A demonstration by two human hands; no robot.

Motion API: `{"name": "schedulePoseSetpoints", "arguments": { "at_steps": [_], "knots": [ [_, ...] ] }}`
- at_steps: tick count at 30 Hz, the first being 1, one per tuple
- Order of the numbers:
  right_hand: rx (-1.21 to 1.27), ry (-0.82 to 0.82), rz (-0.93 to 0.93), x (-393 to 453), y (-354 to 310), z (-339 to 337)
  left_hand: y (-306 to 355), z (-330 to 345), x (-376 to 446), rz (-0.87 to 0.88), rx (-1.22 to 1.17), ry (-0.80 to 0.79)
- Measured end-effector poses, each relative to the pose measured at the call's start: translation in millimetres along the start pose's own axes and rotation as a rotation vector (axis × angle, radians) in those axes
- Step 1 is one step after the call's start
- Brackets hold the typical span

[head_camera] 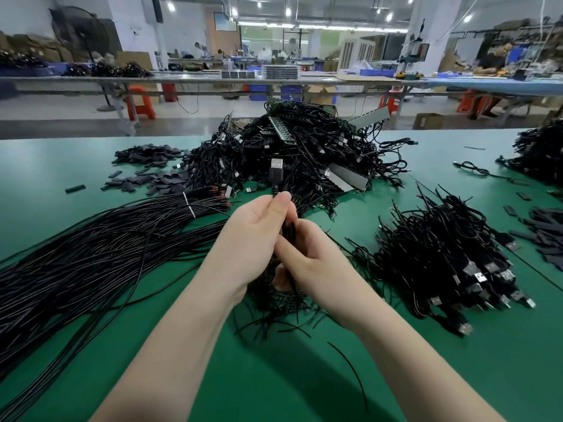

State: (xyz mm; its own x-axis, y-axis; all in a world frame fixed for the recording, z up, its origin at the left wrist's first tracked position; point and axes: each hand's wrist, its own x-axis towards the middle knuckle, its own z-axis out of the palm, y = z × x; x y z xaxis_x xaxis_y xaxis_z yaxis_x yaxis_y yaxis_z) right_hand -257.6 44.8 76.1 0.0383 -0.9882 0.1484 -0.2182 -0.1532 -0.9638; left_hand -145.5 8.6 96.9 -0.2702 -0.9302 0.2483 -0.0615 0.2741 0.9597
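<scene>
My left hand (259, 236) pinches a black USB cable (276, 172) just below its plug, which points up and away from me. My right hand (307, 257) sits just below and right of it, fingers curled round the same cable's thin black wire. The wire runs down between both hands into a loose tangle of short black wires (274, 303) on the green table (274, 385).
A big heap of USB cables and circuit boards (304, 147) lies behind my hands. Long black wires (91, 254) fan out at left, a pile of finished USB cables (451, 263) at right, and small black sleeves (149, 166) at far left. Workbenches stand beyond.
</scene>
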Motion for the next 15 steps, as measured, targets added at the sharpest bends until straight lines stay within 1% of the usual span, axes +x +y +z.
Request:
{"name": "schedulePoseSetpoints", "arguments": {
  "at_steps": [4,7,10,11,12,13,15],
  "knots": [
    [-0.27,0.085,-0.115,1,7,5,-3,5,1,-0.048,-0.091,0.016],
    [-0.481,0.153,-0.169,2,11,8,-5,6,1,-0.088,-0.119,-0.01],
    [-0.51,0.152,-0.146,7,18,2,-8,1,1,-0.131,-0.059,-0.046],
    [-0.479,0.137,-0.093,10,22,-1,-8,-1,0,-0.154,0.003,-0.049],
    [-0.41,0.115,-0.003,12,25,-4,-9,-1,-1,-0.156,0.12,-0.035],
    [-0.294,0.079,0.117,13,29,-7,-11,-1,-1,-0.119,0.288,-0.001],
    [0.0,-0.032,0.351,15,35,-12,-14,0,-1,0.031,0.685,0.11]
  ]
}}
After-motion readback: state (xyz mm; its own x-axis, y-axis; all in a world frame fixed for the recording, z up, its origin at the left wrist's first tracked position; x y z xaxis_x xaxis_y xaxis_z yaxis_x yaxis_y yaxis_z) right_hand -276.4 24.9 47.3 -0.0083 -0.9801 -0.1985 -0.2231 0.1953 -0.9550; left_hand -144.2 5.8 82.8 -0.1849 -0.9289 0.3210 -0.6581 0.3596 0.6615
